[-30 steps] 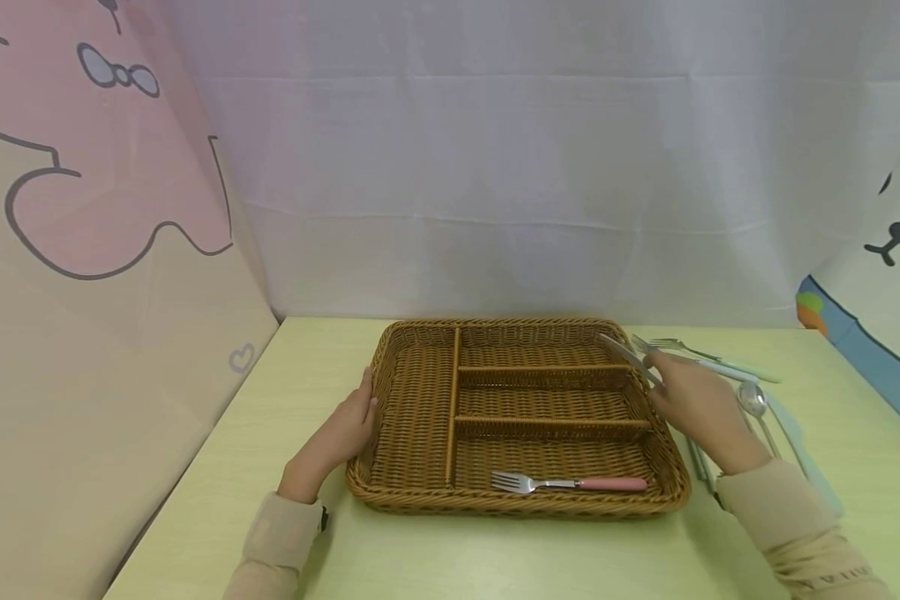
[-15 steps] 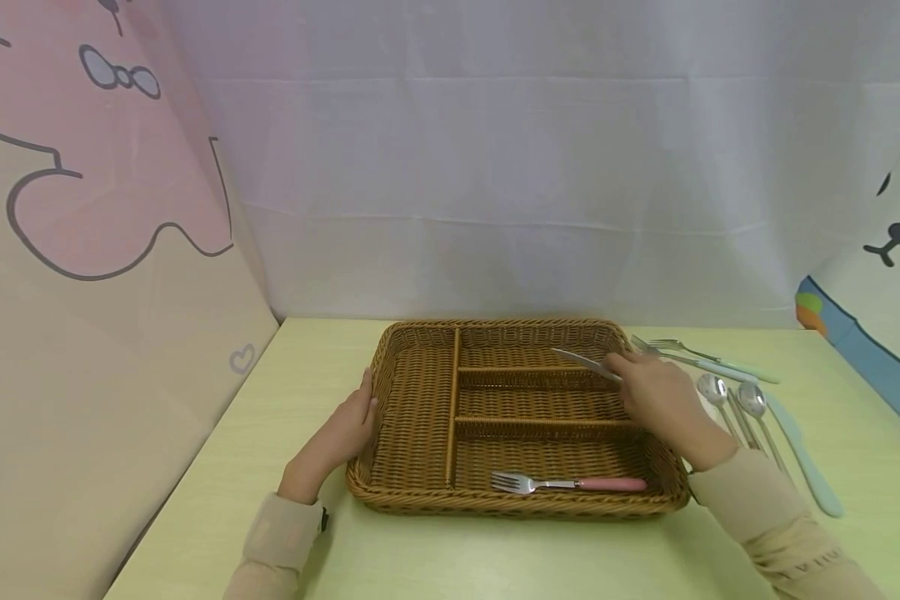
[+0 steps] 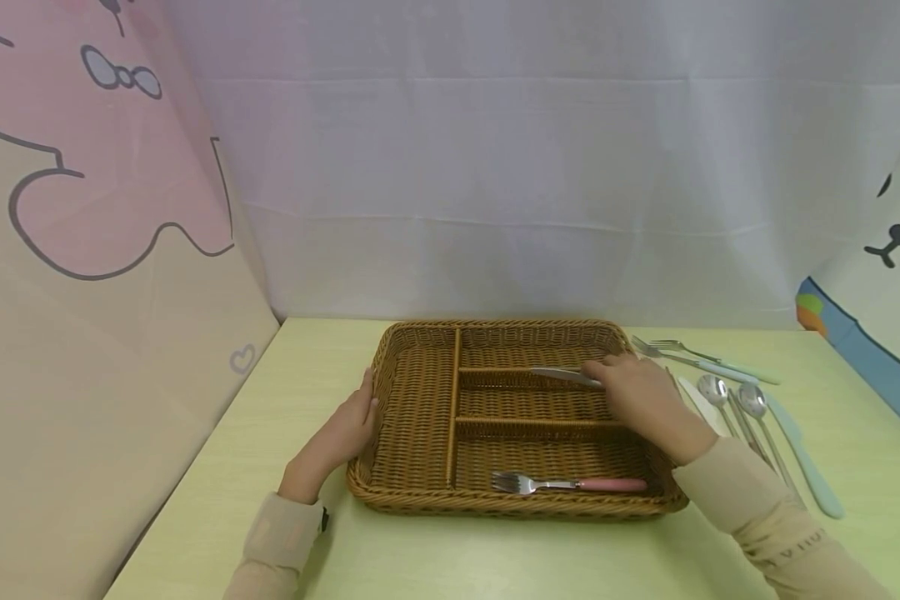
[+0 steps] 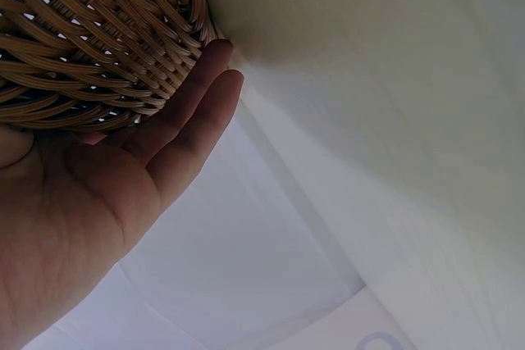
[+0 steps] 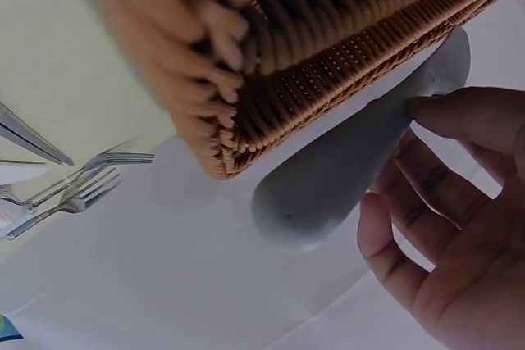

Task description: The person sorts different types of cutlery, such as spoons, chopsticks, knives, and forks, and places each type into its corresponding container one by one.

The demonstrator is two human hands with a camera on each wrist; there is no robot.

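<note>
In the head view, my right hand [image 3: 648, 404] is over the right end of the woven cutlery basket [image 3: 453, 408]. It pinches a table knife [image 3: 565, 376], whose metal blade points left over the middle-right compartment near the upper divider. The right wrist view shows the knife's wide, smooth grey-looking handle [image 5: 328, 178] between thumb and fingers. My left hand [image 3: 347, 421] rests at the basket's left side. Its fingers [image 4: 197, 133] lie fairly straight along the outer wicker wall in the left wrist view. A fork [image 3: 543, 483] with a pink handle lies in the front-right compartment.
Right of the basket, on the pale yellow-green table [image 3: 517, 558], lie two forks [image 3: 701, 360], two spoons [image 3: 752, 402], a mint-coloured knife [image 3: 806, 458] and other cutlery partly behind my right arm. White cloth [image 3: 495, 167] hangs behind; printed cloth covers both sides.
My right hand has carried the knife leftward from the basket's right rim, lowering it toward the middle-right compartment. The blade has swung nearly level. My left hand and the pink fork stay put.
</note>
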